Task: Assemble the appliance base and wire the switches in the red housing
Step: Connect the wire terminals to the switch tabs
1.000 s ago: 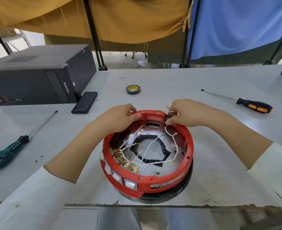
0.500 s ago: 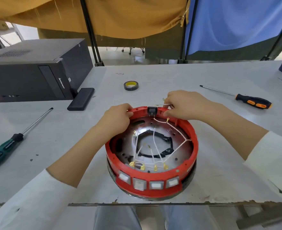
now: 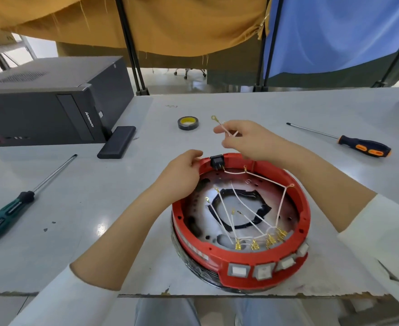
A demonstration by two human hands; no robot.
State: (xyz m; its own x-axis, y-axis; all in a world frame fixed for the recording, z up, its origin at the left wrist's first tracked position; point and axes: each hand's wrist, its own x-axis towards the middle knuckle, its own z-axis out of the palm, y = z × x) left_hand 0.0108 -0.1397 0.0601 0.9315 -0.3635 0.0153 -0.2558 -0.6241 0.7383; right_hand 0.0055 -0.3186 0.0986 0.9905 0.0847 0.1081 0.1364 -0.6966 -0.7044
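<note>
Wiring is the step in hand, w/ the switches judged mostly seated already. The red housing (image 3: 240, 252) is set on a dark round base at the near edge of the table (image 3: 217, 107), right of centre. A white lead w/ a gold ring terminal (image 3: 214, 118) is pinched betw. thumb and forefinger of the right hand (image 3: 247, 142), held up just beyond the far rim. The far-left rim is gripped by the left hand (image 3: 182, 172), fingers curled over it, right beside the black rocker switch (image 3: 216, 161) fitted in the far wall. Four white square switches (image 3: 262, 270) are seen in the near wall; gold spade connectors (image 3: 254, 243) are clustered behind them inside, w/ white wires fanned across the metal floor, several ring ends lying loose.

Next move, as judged: the held lead must be brought down to a terminal, prob. at the black switch or a screw point on the rim; which one can't be told. The housing needs steadying meanwhile, and slack must be kept clear of the other wires.

Writing: "lenovo" is read on the front of the black PC case (image 3: 52, 102), far left. A label strip on the housing's left side is too blurred to read. Nothing legible on the green screwdriver (image 3: 8, 215), orange-black screwdriver (image 3: 363, 147) or tape roll (image 3: 188, 123).
</note>
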